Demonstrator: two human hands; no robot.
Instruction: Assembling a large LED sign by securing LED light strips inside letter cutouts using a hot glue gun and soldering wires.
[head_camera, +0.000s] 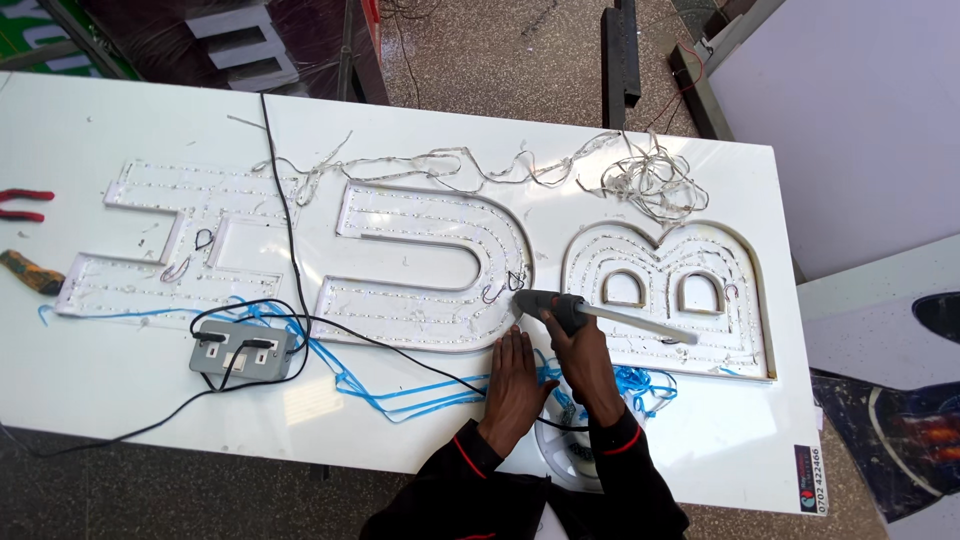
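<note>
Glue gun (560, 308) sat clamped in the right hand (583, 352), its long stick pointing right and nozzle left toward the curved letter (430, 265). Left hand (515, 372) lay flat, fingers together, on the counter (700, 440) beside it.

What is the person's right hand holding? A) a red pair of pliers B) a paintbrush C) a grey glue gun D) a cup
C: the right hand grips a grey glue gun, its tip at the edge of the middle letter, while the left hand rests flat on the white table.
</note>
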